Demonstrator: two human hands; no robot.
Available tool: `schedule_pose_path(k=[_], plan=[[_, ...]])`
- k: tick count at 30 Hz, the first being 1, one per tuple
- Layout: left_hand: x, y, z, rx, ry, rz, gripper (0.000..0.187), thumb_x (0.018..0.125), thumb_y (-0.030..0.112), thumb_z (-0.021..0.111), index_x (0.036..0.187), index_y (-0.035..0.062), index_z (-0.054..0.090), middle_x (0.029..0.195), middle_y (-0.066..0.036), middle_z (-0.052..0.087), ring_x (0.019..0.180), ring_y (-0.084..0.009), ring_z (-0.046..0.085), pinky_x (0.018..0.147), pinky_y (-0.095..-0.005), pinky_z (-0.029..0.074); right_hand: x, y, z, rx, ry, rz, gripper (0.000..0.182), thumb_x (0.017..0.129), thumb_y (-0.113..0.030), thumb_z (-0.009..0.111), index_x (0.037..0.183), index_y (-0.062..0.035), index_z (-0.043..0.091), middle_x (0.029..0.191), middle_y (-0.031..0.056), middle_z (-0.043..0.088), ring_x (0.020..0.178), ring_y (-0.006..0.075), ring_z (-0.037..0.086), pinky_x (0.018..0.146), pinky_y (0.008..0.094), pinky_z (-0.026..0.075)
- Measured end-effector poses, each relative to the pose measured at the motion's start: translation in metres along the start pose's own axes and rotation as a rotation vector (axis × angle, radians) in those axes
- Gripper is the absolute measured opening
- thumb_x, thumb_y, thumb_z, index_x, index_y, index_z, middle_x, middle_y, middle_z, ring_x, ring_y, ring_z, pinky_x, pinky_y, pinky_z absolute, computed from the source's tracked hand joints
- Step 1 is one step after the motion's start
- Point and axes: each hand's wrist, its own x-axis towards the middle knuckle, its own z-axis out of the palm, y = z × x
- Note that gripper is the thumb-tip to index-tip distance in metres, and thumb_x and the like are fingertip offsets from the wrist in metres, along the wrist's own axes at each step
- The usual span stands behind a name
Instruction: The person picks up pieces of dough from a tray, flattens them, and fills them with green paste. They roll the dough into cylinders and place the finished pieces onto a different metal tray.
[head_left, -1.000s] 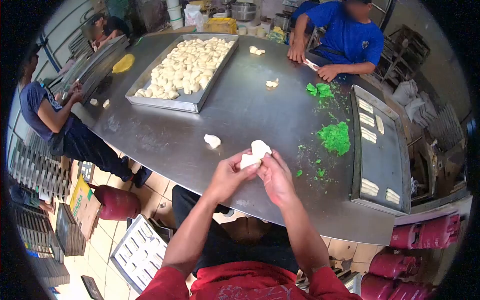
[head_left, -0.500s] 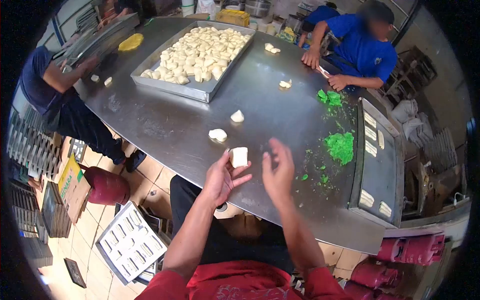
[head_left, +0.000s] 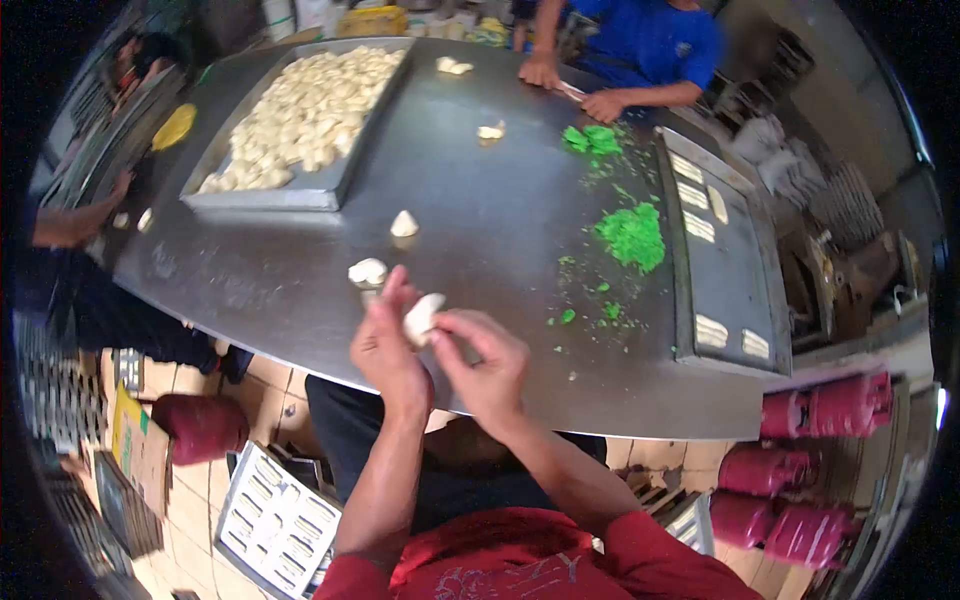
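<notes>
A pale piece of dough (head_left: 423, 318) is held between my two hands, above the near edge of the steel table. My left hand (head_left: 390, 350) is closed against its left side, fingers pointing up and away. The thumb and fingers of my right hand (head_left: 487, 362) pinch its right edge. Just beyond my left hand lies a folded lump of dough (head_left: 367, 271). A cone-shaped dough piece (head_left: 404, 224) stands a little farther off.
A deep tray (head_left: 335, 198) full of dough pieces stands at the back left. Green shreds (head_left: 634, 238) lie on the right, beside a tray (head_left: 735, 290) with several shaped strips. Across the table, a person in blue (head_left: 640, 45) works. Gas cylinders (head_left: 830, 405) stand at right.
My right hand has moved in and taken hold of the dough, which was resting in my open left hand. My left hand has closed and turned. The view has shifted to the right.
</notes>
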Motion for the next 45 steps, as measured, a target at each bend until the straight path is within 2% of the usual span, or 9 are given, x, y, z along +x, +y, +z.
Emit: schedule_pose_path(k=[3,9,12,13,15,19,25,39,45], plan=[[0.000,-0.001,0.008,-0.345,0.043,-0.210,0.049,0.099,0.046,0.046,0.077,0.0018,0.051,0.080,-0.014,0.064,0.077,-0.0268,0.064,0.071,-0.0380,0.055,-0.005,-0.007,0.000,0.105,0.008,-0.050,0.021,0.078,0.001,0.069,0.099,-0.0004,0.068,0.099,0.0147,0.069,0.090,0.0235,0.069,0.078,0.0331,0.053],[-0.018,-0.022,0.034,-0.205,-0.270,-0.136,0.032,0.095,0.032,0.059,0.096,0.0005,0.059,0.095,-0.015,0.067,0.086,-0.0234,0.065,0.080,-0.0340,0.054,-0.010,-0.004,-0.011,0.764,0.157,0.296,0.027,0.085,0.000,0.063,0.111,0.0049,0.061,0.113,0.0121,0.065,0.104,0.0218,0.063,0.088,0.0316,0.049],[-0.012,-0.035,0.033,0.045,-0.491,-0.026,0.053,0.092,0.033,0.063,0.129,-0.0025,0.049,0.135,-0.015,0.052,0.119,-0.0221,0.054,0.096,-0.0333,0.046,0.011,0.017,-0.039,1.237,0.212,0.665,0.028,0.085,-0.004,0.066,0.112,0.0029,0.061,0.106,0.0090,0.065,0.097,0.0156,0.061,0.085,0.0297,0.050],[-0.015,-0.040,0.027,-0.026,-0.463,-0.084,0.063,0.094,0.046,0.055,0.136,0.0001,0.042,0.142,-0.018,0.043,0.126,-0.0237,0.048,0.103,-0.0374,0.041,0.016,0.043,-0.050,1.207,0.248,0.712,0.028,0.084,-0.004,0.067,0.111,0.0003,0.062,0.106,0.0088,0.065,0.094,0.0135,0.061,0.081,0.0287,0.051],[-0.009,-0.039,0.016,0.115,-0.280,-0.154,0.051,0.099,0.030,0.050,0.138,0.0005,0.039,0.130,-0.016,0.054,0.119,-0.0213,0.052,0.099,-0.0344,0.042,0.037,0.062,-0.093,0.464,0.221,0.561,0.024,0.082,-0.005,0.071,0.104,-0.0007,0.066,0.100,0.0097,0.069,0.087,0.0128,0.064,0.077,0.0262,0.052],[0.009,-0.072,-0.047,0.432,-0.130,0.070,0.037,0.099,0.020,0.049,0.131,0.0003,0.047,0.111,-0.011,0.060,0.101,-0.0160,0.057,0.089,-0.0292,0.045,0.084,0.118,-0.200,-0.180,0.341,0.367,0.021,0.082,-0.015,0.073,0.095,0.0021,0.071,0.085,0.0073,0.072,0.073,0.0138,0.067,0.068,0.0289,0.053],[0.005,-0.088,-0.058,0.478,-0.069,0.047,0.033,0.099,0.018,0.051,0.127,0.0001,0.051,0.102,-0.008,0.060,0.095,-0.0133,0.057,0.083,-0.0257,0.046,0.120,0.183,-0.293,-0.947,0.165,0.108,0.017,0.080,-0.010,0.064,0.096,-0.0052,0.070,0.083,0.0227,0.066,0.079,0.0398,0.065,0.070,0.0443,0.053],[0.003,-0.086,-0.053,0.599,-0.133,0.099,0.029,0.096,0.014,0.056,0.121,-0.0006,0.056,0.095,-0.007,0.061,0.085,-0.0124,0.056,0.078,-0.0270,0.046,0.120,0.220,-0.295,-1.031,-0.048,0.123,0.020,0.076,0.000,0.058,0.093,-0.0048,0.067,0.082,0.0240,0.065,0.079,0.0420,0.063,0.072,0.0497,0.051],[0.000,-0.075,-0.051,0.635,-0.121,0.134,0.029,0.095,0.013,0.057,0.120,-0.0006,0.056,0.094,-0.006,0.062,0.083,-0.0113,0.057,0.076,-0.0263,0.046,0.138,0.200,-0.315,-0.997,-0.399,0.162,0.013,0.077,-0.007,0.062,0.088,-0.0048,0.068,0.078,0.0209,0.067,0.070,0.0348,0.066,0.064,0.0398,0.052]])
